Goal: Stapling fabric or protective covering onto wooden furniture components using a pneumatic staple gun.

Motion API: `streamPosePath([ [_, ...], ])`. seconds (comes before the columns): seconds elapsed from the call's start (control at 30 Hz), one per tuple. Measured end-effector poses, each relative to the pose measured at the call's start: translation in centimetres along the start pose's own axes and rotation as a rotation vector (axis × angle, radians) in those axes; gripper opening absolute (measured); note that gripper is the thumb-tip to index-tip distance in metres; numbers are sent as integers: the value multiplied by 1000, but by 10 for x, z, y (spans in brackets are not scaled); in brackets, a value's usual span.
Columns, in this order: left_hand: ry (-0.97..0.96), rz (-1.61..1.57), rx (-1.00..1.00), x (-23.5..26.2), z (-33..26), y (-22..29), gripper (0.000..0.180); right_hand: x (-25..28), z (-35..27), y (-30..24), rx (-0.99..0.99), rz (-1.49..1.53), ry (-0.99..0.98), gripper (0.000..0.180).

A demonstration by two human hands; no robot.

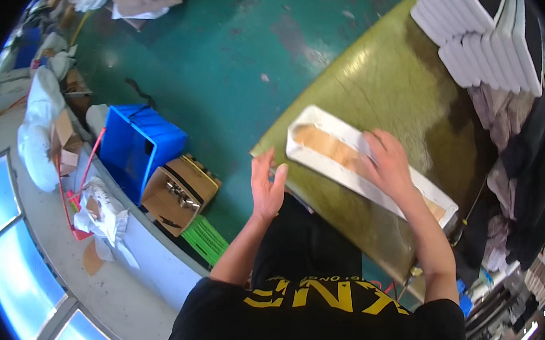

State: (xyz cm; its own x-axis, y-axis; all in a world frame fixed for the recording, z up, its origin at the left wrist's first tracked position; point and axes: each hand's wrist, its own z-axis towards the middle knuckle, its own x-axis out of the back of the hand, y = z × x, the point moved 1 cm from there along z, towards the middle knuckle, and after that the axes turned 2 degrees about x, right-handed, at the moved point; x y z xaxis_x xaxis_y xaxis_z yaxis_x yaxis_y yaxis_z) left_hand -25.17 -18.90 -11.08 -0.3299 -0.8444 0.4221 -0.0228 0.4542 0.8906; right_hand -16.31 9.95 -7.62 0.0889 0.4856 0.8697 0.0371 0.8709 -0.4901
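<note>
White trough (343,178) runs far-left to near-right under the nearer, half-curled right hand (386,164), grip unclear; left hand (268,186) apart, unfurled, empty.

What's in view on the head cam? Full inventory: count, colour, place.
Long piece: 1, white with tan inner surface, on table
Table: 1, olive-green top, centre right
Stacked pieces: several, white edges, upper right
Fabric: several, black and grey-brown, right
Bin: 1, blue, left of table
Cardboard box: 1, brown, beside bin, metal parts inside
Crate: 1, green, below box in picture
Floor: 1, green, upper middle
Window panes: 3, bright blue-white, lower left
Shirt: 1, black, yellow lettering, bottom
Left hand: 1, bare, by table's left corner
Right hand: 1, bare, at long piece
</note>
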Motion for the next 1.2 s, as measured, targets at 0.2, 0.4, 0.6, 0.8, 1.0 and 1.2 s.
streamPosePath([
  [0.2, -36, 133, -43, -41, 15, 0, 66, -53, 21, -41, 133, 152, 123, 51],
  [0.4, 90, 218, -251, -62, 59, 14, 44, -69, 34, -37, 31, 92, 186, 55],
  [0.6, 1, 303, -317, -74, 65, 27, 30, -68, 41, -35, 44, 20, 150, 47],
  [0.8, 5, 585, -672, -63, 66, 26, 39, -58, 53, -45, 65, 19, 87, 44],
  [1.0, -98, 748, -647, -79, 40, 21, 54, -62, 14, -39, 86, 159, 252, 37],
  [1.2, -127, 901, -614, -64, 42, 31, 60, -7, -181, -40, -512, -27, 433, 46],
])
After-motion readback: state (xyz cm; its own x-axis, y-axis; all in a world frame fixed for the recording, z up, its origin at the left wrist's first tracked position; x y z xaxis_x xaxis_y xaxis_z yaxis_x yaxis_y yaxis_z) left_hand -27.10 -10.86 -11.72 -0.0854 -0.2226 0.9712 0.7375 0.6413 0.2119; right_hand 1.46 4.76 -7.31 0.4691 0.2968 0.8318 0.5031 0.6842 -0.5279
